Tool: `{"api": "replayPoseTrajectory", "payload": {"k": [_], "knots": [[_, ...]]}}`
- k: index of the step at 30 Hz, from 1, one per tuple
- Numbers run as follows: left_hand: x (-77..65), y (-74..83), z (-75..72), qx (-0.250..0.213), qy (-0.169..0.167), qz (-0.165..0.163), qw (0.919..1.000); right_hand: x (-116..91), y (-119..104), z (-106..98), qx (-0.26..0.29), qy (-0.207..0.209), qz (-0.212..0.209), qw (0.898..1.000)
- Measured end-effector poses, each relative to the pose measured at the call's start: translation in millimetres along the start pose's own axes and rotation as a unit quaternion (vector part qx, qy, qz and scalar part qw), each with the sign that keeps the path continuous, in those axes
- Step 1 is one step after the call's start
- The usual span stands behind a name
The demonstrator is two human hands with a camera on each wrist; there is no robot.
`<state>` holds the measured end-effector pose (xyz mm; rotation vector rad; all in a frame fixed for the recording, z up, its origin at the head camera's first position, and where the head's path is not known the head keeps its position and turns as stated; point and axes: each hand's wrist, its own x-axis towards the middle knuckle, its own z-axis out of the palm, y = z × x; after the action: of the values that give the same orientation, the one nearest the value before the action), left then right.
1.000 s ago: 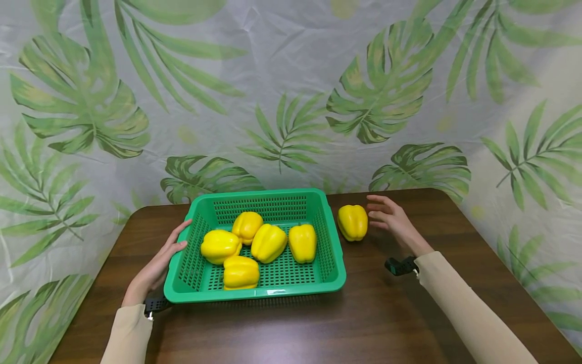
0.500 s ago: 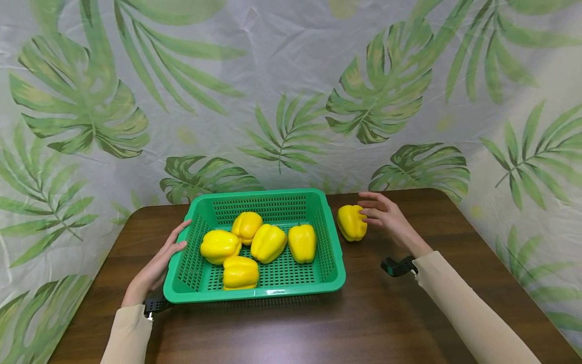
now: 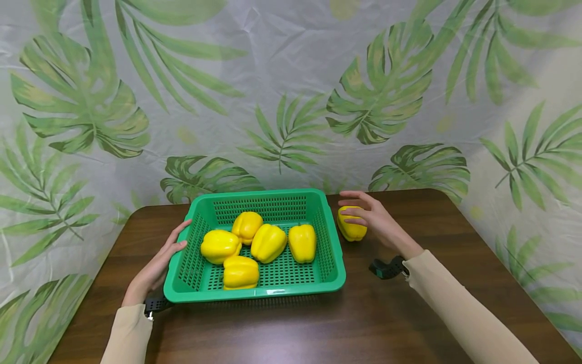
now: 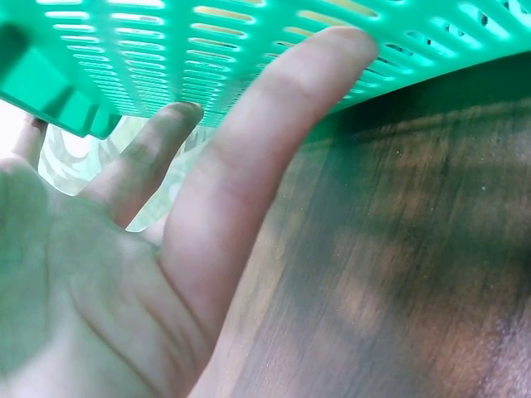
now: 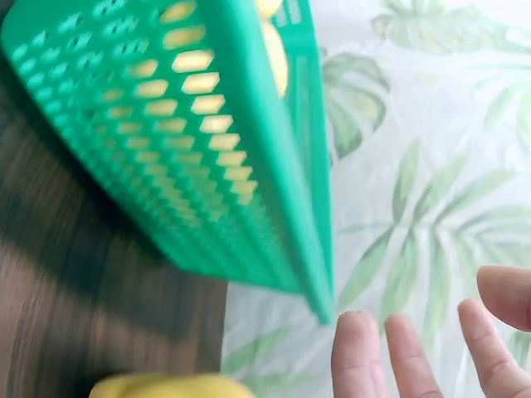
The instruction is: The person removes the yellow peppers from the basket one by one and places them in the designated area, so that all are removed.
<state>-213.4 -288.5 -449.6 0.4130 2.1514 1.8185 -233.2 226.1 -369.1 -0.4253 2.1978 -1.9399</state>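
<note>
A green plastic basket (image 3: 254,293) with slotted walls stands on the table, several yellow bell peppers (image 3: 268,243) lying inside. My left hand (image 3: 152,268) rests along its left side, fingers extended. In the left wrist view the thumb (image 4: 241,166) lies straight against the basket wall (image 4: 465,37). To the right of the basket, one more yellow bell pepper (image 3: 352,232) lies on the table. Spread above it is my right hand (image 3: 379,220), whose fingers partly cover it in the head view. The right wrist view shows the loose pepper (image 5: 170,387) low at the frame edge, beside the relaxed fingers (image 5: 357,356).
A dark brown wooden table (image 3: 409,313) carries everything. Behind it hangs a pale cloth (image 3: 291,76) with a green leaf print, close to the table's back edge. Each wrist wears a black strap with a small device (image 3: 388,268).
My right hand has moved left, from beside the loose bell pepper to over it. The left hand, the basket and the peppers have stayed in place.
</note>
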Motion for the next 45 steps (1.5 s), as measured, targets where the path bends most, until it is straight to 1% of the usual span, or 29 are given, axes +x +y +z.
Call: {"api": "replayPoseTrajectory", "payload": {"k": [8, 15, 24, 33, 45], "knots": [[0.2, 0.4, -0.2, -0.003, -0.002, 0.004, 1.0, 2.7, -15.0, 22.4, 0.028, -0.038, 0.018, 0.999], [0.3, 0.2, -0.3, -0.006, -0.002, 0.002, 1.0, 5.0, -23.4, 39.8, 0.006, -0.065, 0.032, 0.997], [0.4, -1.1, 0.0, -0.01, -0.004, 0.004, 0.9999, 6.1, -25.7, 62.8, 0.012, -0.102, 0.047, 0.994], [-0.4, -1.3, 0.0, -0.009, -0.004, 0.004, 0.9999, 9.6, -23.4, 77.8, -0.002, -0.111, 0.058, 0.992], [-0.2, -1.2, 0.5, -0.009, -0.004, 0.005, 0.9999, 11.5, -18.5, 92.2, -0.065, -0.107, 0.073, 0.989]]}}
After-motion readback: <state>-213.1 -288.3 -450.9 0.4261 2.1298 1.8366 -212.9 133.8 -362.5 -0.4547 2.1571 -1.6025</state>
